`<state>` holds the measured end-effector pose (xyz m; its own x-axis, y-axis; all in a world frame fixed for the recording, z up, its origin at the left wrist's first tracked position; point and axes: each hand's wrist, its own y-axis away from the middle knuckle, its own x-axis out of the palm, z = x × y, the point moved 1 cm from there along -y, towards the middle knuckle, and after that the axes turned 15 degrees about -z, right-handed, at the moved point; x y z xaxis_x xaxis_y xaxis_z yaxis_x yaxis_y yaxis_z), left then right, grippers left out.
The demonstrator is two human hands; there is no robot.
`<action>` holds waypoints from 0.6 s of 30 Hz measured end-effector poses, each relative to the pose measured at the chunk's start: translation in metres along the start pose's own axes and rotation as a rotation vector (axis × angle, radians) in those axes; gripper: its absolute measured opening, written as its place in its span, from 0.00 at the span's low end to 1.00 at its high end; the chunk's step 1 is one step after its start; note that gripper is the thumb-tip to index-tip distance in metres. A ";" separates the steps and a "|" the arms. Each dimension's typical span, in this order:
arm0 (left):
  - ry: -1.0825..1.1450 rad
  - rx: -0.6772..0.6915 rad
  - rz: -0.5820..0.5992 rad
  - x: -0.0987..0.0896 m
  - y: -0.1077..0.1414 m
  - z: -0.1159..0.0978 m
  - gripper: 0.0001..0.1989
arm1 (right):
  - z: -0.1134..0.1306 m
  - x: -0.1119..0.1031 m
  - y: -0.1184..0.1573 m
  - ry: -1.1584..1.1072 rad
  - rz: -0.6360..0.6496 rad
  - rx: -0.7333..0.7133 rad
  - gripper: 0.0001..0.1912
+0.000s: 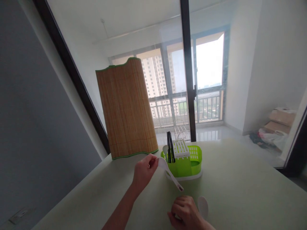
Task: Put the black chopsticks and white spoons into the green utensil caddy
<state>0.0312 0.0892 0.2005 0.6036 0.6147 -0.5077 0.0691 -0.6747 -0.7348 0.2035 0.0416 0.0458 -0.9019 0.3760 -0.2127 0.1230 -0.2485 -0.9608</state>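
Observation:
My left hand (pixel 145 169) pinches a white soup spoon (pixel 170 174) at its bowl end, the handle slanting down to the right with a small printed mark near its tip. That spoon hangs in front of a green cutlery basket (pixel 183 169). My right hand (pixel 183 210) is low over the table with its fingers curled; whether anything is inside them is hidden. Just right of it lies a second white spoon (pixel 203 206), its lower part out of sight behind the hand. Black chopsticks (pixel 170 148) and another spoon (pixel 165 149) stand in the basket's left part.
The basket has a white slotted rack (pixel 181 148) on top and a white base. Behind it to the left, a bamboo mat (pixel 127 108) stands upright on the pale table (pixel 240 179). A glass door with a dark frame (pixel 189 80) is beyond the table; boxes (pixel 281 119) lie at the far right.

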 end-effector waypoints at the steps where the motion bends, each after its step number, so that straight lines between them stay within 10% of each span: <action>1: -0.012 0.018 -0.100 -0.008 -0.011 -0.001 0.13 | 0.000 -0.001 -0.001 0.005 0.004 0.003 0.19; 6: -0.140 0.212 -0.315 -0.013 -0.052 -0.003 0.14 | -0.001 0.001 0.003 0.017 -0.022 -0.004 0.18; 18: -0.450 0.382 0.071 0.074 -0.058 0.014 0.13 | -0.009 0.006 0.011 0.026 0.075 -0.036 0.16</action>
<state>0.0610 0.1796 0.1993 0.1945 0.7422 -0.6413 -0.3003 -0.5774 -0.7592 0.2030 0.0490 0.0324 -0.8785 0.3810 -0.2882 0.2048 -0.2447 -0.9477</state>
